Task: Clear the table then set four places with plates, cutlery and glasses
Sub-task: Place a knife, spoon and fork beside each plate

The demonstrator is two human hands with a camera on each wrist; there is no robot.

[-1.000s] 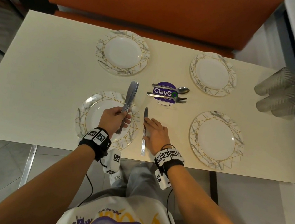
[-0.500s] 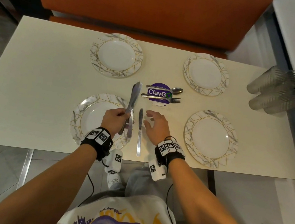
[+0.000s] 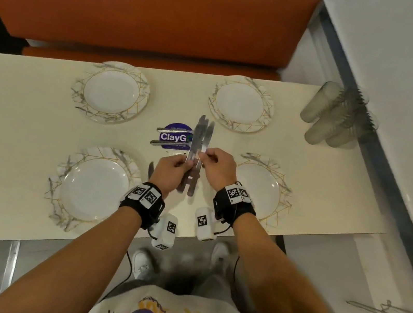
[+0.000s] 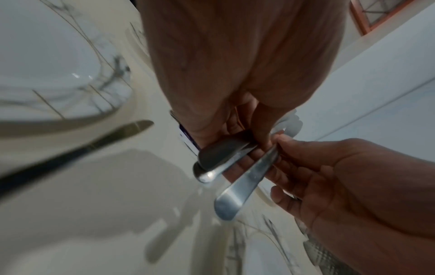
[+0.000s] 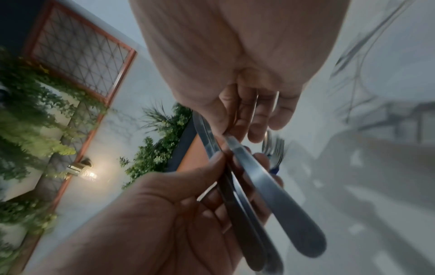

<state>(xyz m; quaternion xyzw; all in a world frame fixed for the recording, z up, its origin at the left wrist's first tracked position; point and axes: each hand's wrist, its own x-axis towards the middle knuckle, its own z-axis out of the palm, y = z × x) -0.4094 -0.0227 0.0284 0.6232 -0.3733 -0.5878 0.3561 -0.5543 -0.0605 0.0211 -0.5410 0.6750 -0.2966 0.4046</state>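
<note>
My left hand (image 3: 185, 162) grips a bundle of table knives (image 3: 200, 139) by the handles, held above the middle of the table with the blades pointing away. My right hand (image 3: 206, 157) pinches one knife (image 5: 270, 186) of that bundle, set slightly apart from the others (image 5: 237, 204). A single knife (image 3: 150, 171) lies flat just right of the near-left plate (image 3: 93, 186). Three more plates sit at far left (image 3: 112, 92), far right (image 3: 240, 103) and near right (image 3: 260, 190). A spoon (image 3: 167, 130) and a fork (image 3: 159, 143) lie across the purple sticker (image 3: 173, 137).
Several clear tumblers (image 3: 334, 117) stand clustered at the table's far right corner, against the white wall. An orange bench (image 3: 148, 4) runs along the far side. The table's near edge (image 3: 22, 237) is in front of my legs.
My right hand has left the knife it laid beside the near-left plate and come up to pinch a knife in the left hand's bundle. Both hands have shifted right.
</note>
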